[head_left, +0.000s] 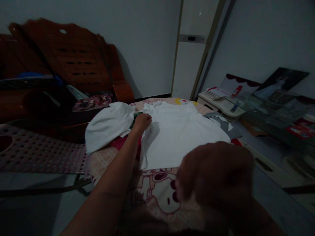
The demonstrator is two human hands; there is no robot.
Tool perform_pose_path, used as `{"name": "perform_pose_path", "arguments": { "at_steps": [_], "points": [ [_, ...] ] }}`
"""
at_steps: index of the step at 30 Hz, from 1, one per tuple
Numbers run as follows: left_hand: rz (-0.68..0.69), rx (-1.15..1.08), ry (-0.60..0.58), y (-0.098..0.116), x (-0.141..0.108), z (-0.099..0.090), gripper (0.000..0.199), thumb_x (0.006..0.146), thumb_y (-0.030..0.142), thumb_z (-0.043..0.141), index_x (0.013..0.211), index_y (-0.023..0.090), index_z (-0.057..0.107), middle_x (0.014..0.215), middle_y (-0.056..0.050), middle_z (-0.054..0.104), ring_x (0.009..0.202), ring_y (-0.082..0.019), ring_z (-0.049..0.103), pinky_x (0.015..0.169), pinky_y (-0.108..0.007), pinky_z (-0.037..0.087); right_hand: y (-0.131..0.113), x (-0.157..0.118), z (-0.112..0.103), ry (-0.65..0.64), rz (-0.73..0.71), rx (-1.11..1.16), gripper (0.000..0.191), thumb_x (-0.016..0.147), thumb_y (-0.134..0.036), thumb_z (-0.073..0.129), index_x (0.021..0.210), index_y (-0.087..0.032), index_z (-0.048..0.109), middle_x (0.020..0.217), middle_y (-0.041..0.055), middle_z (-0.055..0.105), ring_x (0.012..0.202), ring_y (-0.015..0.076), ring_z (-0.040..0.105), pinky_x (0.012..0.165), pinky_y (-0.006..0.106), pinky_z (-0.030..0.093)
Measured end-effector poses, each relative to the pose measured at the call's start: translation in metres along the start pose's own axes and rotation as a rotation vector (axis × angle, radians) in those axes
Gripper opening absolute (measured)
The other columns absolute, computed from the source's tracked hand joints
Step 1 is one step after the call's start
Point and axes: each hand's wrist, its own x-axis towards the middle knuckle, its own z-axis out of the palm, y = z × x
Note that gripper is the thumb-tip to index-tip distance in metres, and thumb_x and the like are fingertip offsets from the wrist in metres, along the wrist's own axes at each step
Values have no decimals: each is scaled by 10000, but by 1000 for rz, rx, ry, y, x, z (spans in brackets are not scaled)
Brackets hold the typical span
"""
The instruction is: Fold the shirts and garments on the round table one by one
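Observation:
A white shirt (172,134) lies spread out, its hem towards me. My left hand (143,122) is at the shirt's left edge, with its fingers closed and seemingly pinching the fabric there. A shadow falls on the shirt just beside it. My right hand (216,173) is raised close to the camera, in front of the shirt's lower right part. It is curled and blurred by motion, and its fingertips are hidden, so whether it holds anything does not show. To the left of my left hand is a bunched white garment (110,123), with dark red cloth (120,142) partly under it.
Beneath the clothes is a round surface with a pink patterned cover (164,193). Grey cloth (220,123) lies at its right edge. A carved wooden chair (76,55) stands back left. On the right is a glass-topped table (265,109) with papers and a picture.

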Motion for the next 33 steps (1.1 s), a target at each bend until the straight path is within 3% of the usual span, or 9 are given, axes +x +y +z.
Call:
{"name": "perform_pose_path", "arguments": {
  "at_steps": [3,5,9,13,19,23,28,33],
  "points": [
    [-92,134,-3,-8,-31,1,282,884,184,523,1010,123,767,1027,-169,766,1000,-285,707,885,-325,518,15,28,36,-243,-174,319,392,705,-553,810,659,-218,611,622,4,658,550,122,630,502,244,488],
    [-146,198,-10,-10,-48,4,275,893,212,524,983,112,765,1021,-193,760,1000,-301,710,871,-333,522,37,42,65,-319,-116,390,329,730,-423,801,648,-206,568,552,-36,597,495,108,580,468,223,445],
    [-208,195,6,-7,-68,13,316,921,284,538,1088,91,725,1072,-227,742,1033,-328,706,866,-358,532,73,45,118,-358,37,258,201,725,-143,715,642,-196,539,538,-69,554,483,103,567,484,209,400],
    [-208,140,5,-8,-71,18,306,886,221,583,1136,91,705,1117,-213,740,1075,-323,699,905,-359,528,77,36,148,-424,-10,-16,185,768,-61,654,642,-185,603,571,-36,608,563,120,593,576,226,405],
    [-174,-1,35,-19,-66,25,270,848,149,592,1071,140,745,1099,-143,763,1058,-265,707,922,-307,522,72,34,169,-357,-92,-431,287,926,-372,661,698,-196,663,796,93,739,771,208,667,687,293,415],
    [-170,-60,43,-20,-67,27,272,848,147,596,1074,136,747,1050,-129,774,1010,-248,718,912,-304,522,74,31,179,-374,-89,-520,255,875,-426,717,735,-222,655,820,80,736,787,213,658,660,291,393],
    [-195,-96,56,-16,-68,24,300,821,100,581,1068,134,749,1043,-126,777,1004,-244,720,911,-303,519,71,35,180,-285,-29,-339,243,785,-241,694,609,-221,528,649,-3,617,644,153,550,600,262,333],
    [-267,-158,105,-13,-68,23,274,775,130,623,1017,154,749,1017,-113,777,997,-261,720,891,-311,525,71,41,167,-186,-28,105,209,693,-201,606,571,-223,437,544,-63,455,550,111,432,543,237,328]
  ]
}}
